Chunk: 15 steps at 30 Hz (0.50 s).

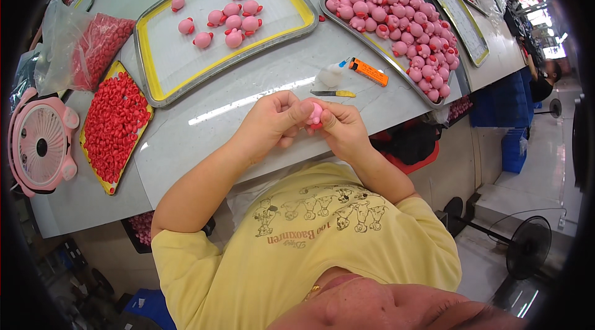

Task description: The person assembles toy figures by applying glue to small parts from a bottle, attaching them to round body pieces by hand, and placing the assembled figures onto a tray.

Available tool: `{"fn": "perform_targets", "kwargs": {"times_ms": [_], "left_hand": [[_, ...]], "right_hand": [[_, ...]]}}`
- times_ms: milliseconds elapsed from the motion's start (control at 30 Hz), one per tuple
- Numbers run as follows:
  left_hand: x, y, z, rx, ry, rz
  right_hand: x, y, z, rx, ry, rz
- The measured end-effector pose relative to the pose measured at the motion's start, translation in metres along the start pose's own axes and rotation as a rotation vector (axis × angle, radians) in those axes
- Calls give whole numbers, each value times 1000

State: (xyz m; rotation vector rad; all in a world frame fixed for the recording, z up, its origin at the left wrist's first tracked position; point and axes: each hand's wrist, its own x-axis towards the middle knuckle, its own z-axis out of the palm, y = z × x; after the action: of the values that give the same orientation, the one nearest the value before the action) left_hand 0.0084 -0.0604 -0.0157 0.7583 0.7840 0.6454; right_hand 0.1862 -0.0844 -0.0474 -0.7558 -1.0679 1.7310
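Between my two hands, above the near edge of the table, is a small round pink figure (315,112) with a red part at its lower side. My left hand (277,120) pinches it from the left with thumb and fingers. My right hand (343,125) closes on it from the right, thumb against the red part. Just beyond my hands lie a small knife (333,93) with a yellow handle, an orange box cutter (369,72) and a whitish clump (328,79). The fingers partly hide the figure.
A yellow-rimmed tray (147,57) with several pink figures lies ahead. To its right stands a tray (396,57) heaped with more. At left are a tray of red pieces (116,125), a bag of red pieces (102,45) and a pink fan (43,144).
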Motion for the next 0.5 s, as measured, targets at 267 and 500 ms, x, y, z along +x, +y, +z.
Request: {"fn": "perform_targets", "kwargs": {"times_ms": [267, 500], "left_hand": [[-3, -2, -1, 42, 20, 69], [-3, -9, 11, 1007, 277, 882]], "right_hand": [[-3, -10, -3, -261, -32, -62], [-2, -14, -7, -633, 37, -536]]}}
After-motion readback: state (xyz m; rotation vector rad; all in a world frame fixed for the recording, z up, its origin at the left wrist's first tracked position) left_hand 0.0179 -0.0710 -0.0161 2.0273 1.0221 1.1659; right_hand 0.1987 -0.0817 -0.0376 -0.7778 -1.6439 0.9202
